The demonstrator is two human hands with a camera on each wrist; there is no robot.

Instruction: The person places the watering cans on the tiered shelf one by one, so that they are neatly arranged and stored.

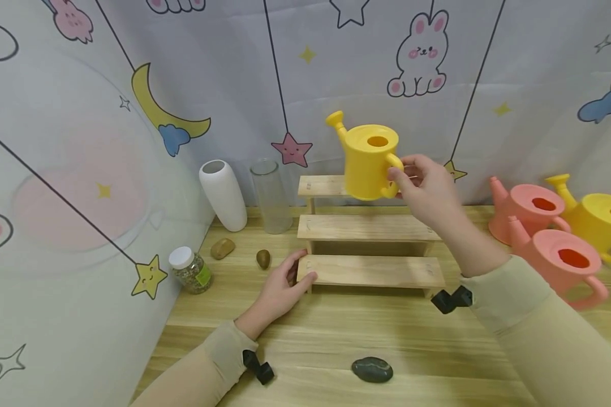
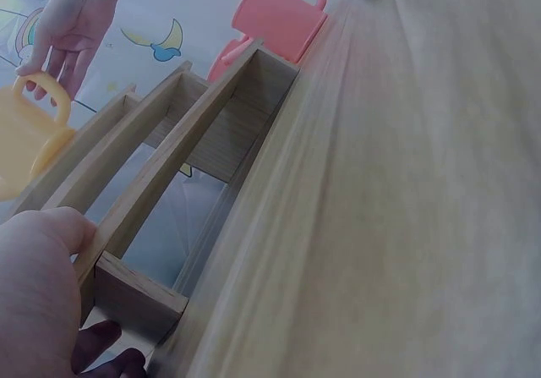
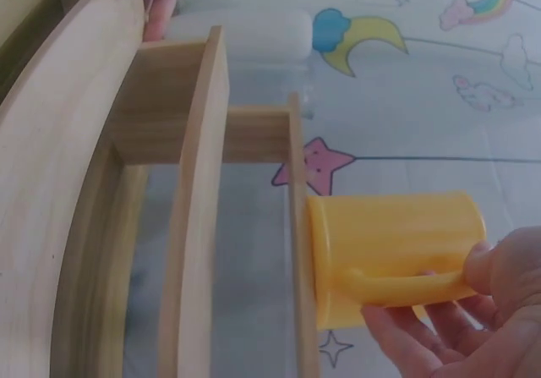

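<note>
My right hand grips the handle of a yellow watering can, which is upright at the top step of a three-step wooden shelf stand. In the right wrist view, the base of the can meets the top board, and the fingers and thumb are around its handle. My left hand holds the left end of the lowest step, thumb on top and fingers round the side. The left wrist view shows this hand at the end panel, some fingers partly hidden behind the wood.
Two pink watering cans and another yellow one stand at the right. At the left are a white vase, a glass vase, a lidded jar and two brown stones. A dark stone lies in front.
</note>
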